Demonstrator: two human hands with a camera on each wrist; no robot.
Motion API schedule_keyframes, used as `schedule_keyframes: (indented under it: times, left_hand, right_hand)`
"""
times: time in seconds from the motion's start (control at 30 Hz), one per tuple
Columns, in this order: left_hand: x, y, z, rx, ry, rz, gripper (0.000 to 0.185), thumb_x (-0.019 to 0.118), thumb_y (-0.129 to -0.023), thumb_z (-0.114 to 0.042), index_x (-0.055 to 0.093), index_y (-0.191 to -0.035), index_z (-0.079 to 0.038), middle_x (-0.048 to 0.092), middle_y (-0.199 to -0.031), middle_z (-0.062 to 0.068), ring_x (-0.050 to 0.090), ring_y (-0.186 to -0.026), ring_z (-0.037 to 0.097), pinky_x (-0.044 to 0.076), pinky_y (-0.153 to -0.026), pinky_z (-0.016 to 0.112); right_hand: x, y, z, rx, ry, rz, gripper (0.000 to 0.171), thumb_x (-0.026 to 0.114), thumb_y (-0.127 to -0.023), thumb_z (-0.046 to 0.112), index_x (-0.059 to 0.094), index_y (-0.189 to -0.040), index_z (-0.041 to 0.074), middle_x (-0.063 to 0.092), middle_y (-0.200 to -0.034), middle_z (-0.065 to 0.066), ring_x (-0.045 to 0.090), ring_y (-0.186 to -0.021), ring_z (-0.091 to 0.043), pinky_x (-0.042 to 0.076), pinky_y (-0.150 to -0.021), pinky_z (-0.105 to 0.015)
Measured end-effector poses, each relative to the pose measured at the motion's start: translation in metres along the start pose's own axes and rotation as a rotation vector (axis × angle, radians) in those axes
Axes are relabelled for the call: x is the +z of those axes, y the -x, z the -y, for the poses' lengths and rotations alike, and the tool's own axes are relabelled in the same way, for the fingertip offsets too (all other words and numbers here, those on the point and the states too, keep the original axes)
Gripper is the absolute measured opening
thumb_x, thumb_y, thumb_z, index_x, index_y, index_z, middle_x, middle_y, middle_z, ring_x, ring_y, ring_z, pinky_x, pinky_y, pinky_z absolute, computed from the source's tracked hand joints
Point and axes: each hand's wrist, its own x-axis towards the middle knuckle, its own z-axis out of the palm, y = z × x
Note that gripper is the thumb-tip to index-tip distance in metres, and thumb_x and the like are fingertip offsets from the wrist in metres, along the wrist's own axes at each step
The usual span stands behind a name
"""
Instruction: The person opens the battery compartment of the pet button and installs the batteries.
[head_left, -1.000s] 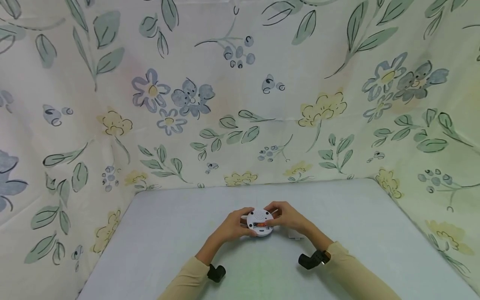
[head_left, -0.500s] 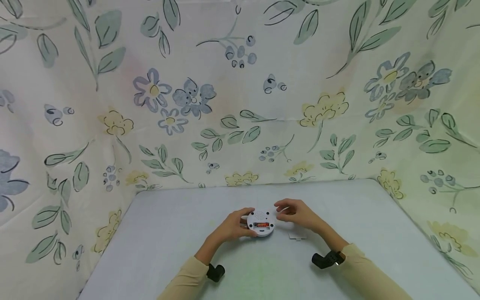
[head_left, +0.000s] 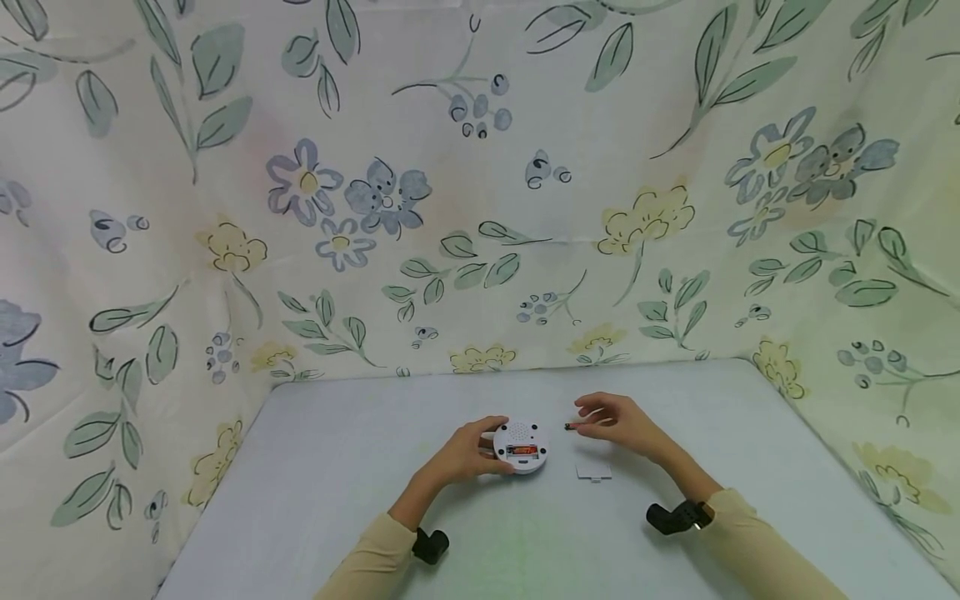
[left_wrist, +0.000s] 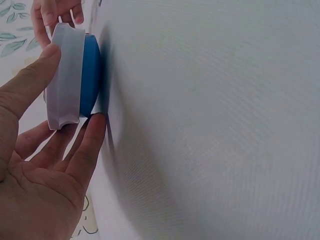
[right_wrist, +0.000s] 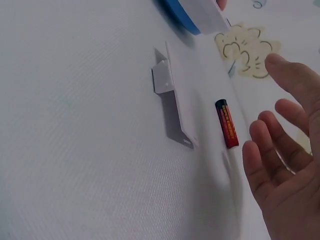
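My left hand (head_left: 474, 450) grips a round white device (head_left: 521, 431) by its edge, thumb on one side and fingers on the other. Its underside faces up, with speaker holes, dark feet and an uncovered compartment where an orange battery (head_left: 523, 451) lies. The left wrist view shows the device's blue lower part (left_wrist: 90, 75) close over the table. A red-and-black battery (right_wrist: 227, 123) lies just off the fingertips of my right hand (right_wrist: 287, 150). That hand's fingers are relaxed and spread apart from the battery, which also shows as a small dark end (head_left: 570, 427) in the head view.
A thin white battery cover (head_left: 594, 472) with a small tab lies on the white table (head_left: 360, 500), right of the device and nearer me than the loose battery. Floral cloth (head_left: 480, 192) hangs behind the table and along both sides.
My right hand has moved from the device's compartment to the right, and a loose battery now shows by its fingertips. The left hand keeps holding the device in place.
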Motion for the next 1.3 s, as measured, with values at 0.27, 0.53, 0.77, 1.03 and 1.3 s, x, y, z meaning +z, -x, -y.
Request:
schedule_keyframes:
  times: [0.27,0.53,0.77,1.03,1.3]
  left_hand:
    - [-0.001,0.001,-0.001,-0.006,-0.003,0.001,0.077,0.086,-0.085,-0.013,0.046,-0.150,0.000,0.051,-0.144,0.018,0.062,-0.117,0.032,0.054,-0.091,0.034]
    - [0.000,0.001,-0.001,-0.012,-0.012,0.005,0.077,0.086,-0.085,-0.015,0.046,-0.149,-0.001,0.052,-0.143,0.017,0.062,-0.118,0.032,0.054,-0.092,0.034]
    - [-0.001,0.000,0.000,-0.025,-0.023,-0.001,0.077,0.086,-0.085,-0.018,0.047,-0.149,-0.002,0.052,-0.143,0.015,0.062,-0.118,0.030,0.054,-0.092,0.035]
    - [-0.001,0.000,0.001,-0.009,-0.020,0.001,0.076,0.086,-0.085,-0.017,0.047,-0.149,0.000,0.053,-0.143,0.015,0.062,-0.117,0.030,0.054,-0.092,0.035]
    - [-0.002,0.001,-0.001,-0.022,-0.026,0.002,0.076,0.086,-0.086,-0.018,0.047,-0.149,-0.002,0.052,-0.144,0.014,0.061,-0.118,0.030,0.054,-0.093,0.037]
  right_hand:
    - [-0.003,0.002,-0.002,-0.015,0.023,0.031,0.057,0.084,-0.087,0.013,0.058,-0.134,-0.005,0.062,-0.122,-0.023,0.063,-0.106,-0.036,0.055,-0.087,-0.034]
    - [-0.008,0.001,-0.010,-0.051,0.253,-0.004,0.062,0.089,-0.082,0.021,0.060,-0.133,0.001,0.060,-0.126,-0.016,0.060,-0.108,-0.033,0.055,-0.087,-0.040]
    - [-0.008,-0.008,-0.011,-0.028,0.330,0.000,0.066,0.092,-0.078,0.022,0.061,-0.133,0.004,0.059,-0.127,-0.014,0.058,-0.109,-0.033,0.054,-0.086,-0.041]
    - [-0.006,-0.020,-0.013,-0.024,0.370,0.046,0.045,0.088,-0.081,0.012,0.067,-0.121,0.004,0.064,-0.111,-0.006,0.059,-0.095,-0.021,0.053,-0.079,-0.034]
    - [-0.007,-0.022,-0.015,-0.056,0.378,0.099,0.011,0.079,-0.088,0.003,0.073,-0.094,0.010,0.063,-0.087,0.006,0.056,-0.076,-0.011,0.052,-0.068,-0.027]
